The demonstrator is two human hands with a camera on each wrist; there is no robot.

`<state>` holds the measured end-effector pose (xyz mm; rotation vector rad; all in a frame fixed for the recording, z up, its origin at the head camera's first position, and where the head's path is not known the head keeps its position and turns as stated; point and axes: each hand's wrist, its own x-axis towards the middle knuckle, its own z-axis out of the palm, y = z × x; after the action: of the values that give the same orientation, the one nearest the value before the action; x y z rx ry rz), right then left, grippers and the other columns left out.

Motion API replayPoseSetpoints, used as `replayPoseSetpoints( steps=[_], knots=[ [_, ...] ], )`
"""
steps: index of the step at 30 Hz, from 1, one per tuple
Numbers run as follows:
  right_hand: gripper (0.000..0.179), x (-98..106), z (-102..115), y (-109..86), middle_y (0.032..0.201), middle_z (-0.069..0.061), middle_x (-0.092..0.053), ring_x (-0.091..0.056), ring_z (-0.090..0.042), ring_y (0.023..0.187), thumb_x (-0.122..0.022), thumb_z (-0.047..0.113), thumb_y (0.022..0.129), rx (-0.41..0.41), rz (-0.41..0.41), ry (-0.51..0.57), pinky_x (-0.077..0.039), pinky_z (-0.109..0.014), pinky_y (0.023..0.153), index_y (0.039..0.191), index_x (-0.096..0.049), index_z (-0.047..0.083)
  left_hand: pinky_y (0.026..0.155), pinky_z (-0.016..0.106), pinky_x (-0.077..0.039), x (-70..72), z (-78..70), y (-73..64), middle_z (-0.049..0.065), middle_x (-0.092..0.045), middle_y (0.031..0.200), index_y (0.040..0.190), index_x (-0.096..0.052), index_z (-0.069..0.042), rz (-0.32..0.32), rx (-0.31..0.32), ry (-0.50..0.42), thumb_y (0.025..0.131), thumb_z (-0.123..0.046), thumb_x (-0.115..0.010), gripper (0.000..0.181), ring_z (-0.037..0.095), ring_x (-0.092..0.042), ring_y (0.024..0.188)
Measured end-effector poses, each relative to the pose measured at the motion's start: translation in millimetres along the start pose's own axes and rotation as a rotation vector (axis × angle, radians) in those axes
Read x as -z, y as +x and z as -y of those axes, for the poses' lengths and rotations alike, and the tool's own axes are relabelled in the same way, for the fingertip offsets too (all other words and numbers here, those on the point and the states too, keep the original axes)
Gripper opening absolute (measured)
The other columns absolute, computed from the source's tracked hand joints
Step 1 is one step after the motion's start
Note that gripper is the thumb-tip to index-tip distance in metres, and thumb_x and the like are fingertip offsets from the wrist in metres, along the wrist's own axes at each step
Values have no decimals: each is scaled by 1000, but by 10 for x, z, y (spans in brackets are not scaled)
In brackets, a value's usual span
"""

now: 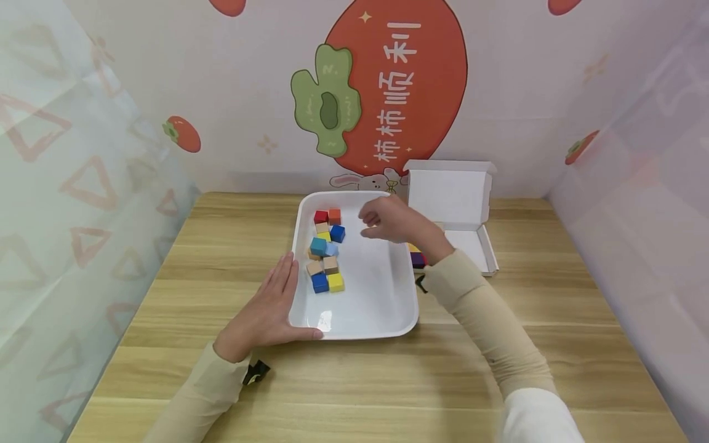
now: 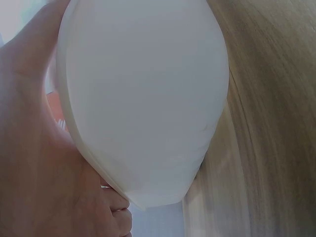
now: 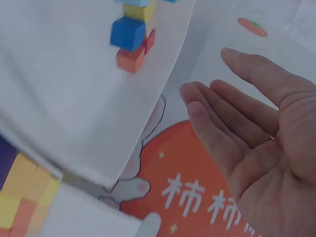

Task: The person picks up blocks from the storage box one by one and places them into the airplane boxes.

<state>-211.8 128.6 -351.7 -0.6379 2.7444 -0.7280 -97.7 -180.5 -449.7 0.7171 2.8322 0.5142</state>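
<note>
A white rectangular tray [image 1: 368, 295] lies on the table with its long sides running away from me. Several small coloured wooden cubes gather along its left half: red, orange [image 1: 335, 216], blue [image 1: 337, 234], teal, yellow [image 1: 335, 282] and plain wood. My left hand [image 1: 268, 307] rests on the tray's near left corner, fingers stretched along the left rim and thumb along the front rim. Above the tray's far right part hovers my right hand [image 1: 390, 219], thumb apart from loosely bent fingers. The right wrist view shows nothing between this hand's fingers [image 3: 212, 133].
Right of the tray sits a lidded white box [image 1: 451, 197], its lid raised against the wall. More coloured cubes [image 3: 29, 190] are in it, partly hidden by my right arm. The wood-grain table [image 1: 360, 394] meets printed cloth walls at the back and sides.
</note>
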Motion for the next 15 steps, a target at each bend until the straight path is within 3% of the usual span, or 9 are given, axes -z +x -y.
replayPoseSetpoints(
  steps=[9, 15],
  knots=[
    [36, -238, 212, 328, 122, -12, -76, -72, -23, 109, -81, 15, 94, 93, 26, 44, -62, -34, 99, 129, -74, 7, 132, 63, -16, -5, 9, -2, 16, 7, 179, 169, -6, 0, -1, -6, 15, 71, -89, -69, 146, 40, -1, 166],
    [40, -472, 254, 494, 124, -11, -75, -71, -19, 104, -82, 17, 94, 86, 63, 70, -62, -29, 98, 131, -73, 7, 133, 62, -16, 4, 11, 5, 16, 8, 179, 169, -5, 0, -3, -19, 20, 71, -89, -69, 147, 39, 0, 167]
  ],
)
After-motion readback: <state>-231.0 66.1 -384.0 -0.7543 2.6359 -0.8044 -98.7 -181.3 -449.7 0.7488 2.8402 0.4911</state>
